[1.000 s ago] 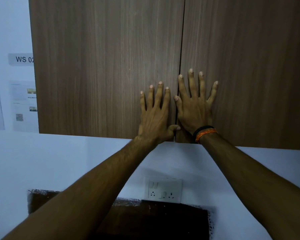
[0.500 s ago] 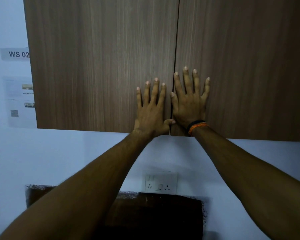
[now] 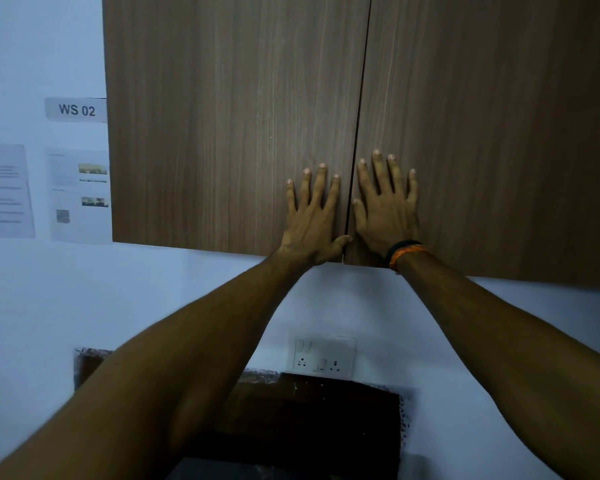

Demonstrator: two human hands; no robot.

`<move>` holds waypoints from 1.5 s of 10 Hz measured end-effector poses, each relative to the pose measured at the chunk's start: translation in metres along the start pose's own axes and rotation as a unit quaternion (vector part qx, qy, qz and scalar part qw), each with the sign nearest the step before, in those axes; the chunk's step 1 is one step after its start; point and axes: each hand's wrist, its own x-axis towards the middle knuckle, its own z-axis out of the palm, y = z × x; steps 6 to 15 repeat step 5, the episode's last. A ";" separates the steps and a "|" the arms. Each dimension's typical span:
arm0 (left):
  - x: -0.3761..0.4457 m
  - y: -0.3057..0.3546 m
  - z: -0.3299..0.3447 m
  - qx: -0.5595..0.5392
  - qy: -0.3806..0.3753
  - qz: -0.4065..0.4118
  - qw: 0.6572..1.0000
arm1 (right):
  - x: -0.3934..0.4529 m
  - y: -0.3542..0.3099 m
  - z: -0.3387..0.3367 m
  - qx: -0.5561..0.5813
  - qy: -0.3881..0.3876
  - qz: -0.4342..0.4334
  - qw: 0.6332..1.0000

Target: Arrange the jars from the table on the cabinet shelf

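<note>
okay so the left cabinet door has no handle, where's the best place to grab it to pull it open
Probably the bottom edge of the left door, near the centre seam, hooked from underneath. No handle shows, but its lower edge overhangs the wall. The left hand lies flat there, thumb already at that corner.

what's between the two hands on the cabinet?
Head view: only the dark vertical seam between the left door and right door separates the left hand and right hand.
</note>
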 end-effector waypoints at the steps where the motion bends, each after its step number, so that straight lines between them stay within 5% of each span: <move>1: -0.002 -0.005 -0.006 -0.010 0.000 0.025 1.000 | -0.007 -0.001 -0.011 0.043 0.011 0.024 0.999; 3: -0.003 -0.017 -0.014 0.023 0.005 0.068 0.997 | -0.022 0.005 -0.069 0.214 0.090 0.072 0.970; 5: -0.007 -0.008 -0.018 0.006 0.044 0.120 0.992 | -0.046 0.010 -0.168 0.430 0.257 0.094 0.860; 15: -0.007 -0.008 -0.018 0.006 0.044 0.120 0.992 | -0.046 0.010 -0.168 0.430 0.257 0.094 0.860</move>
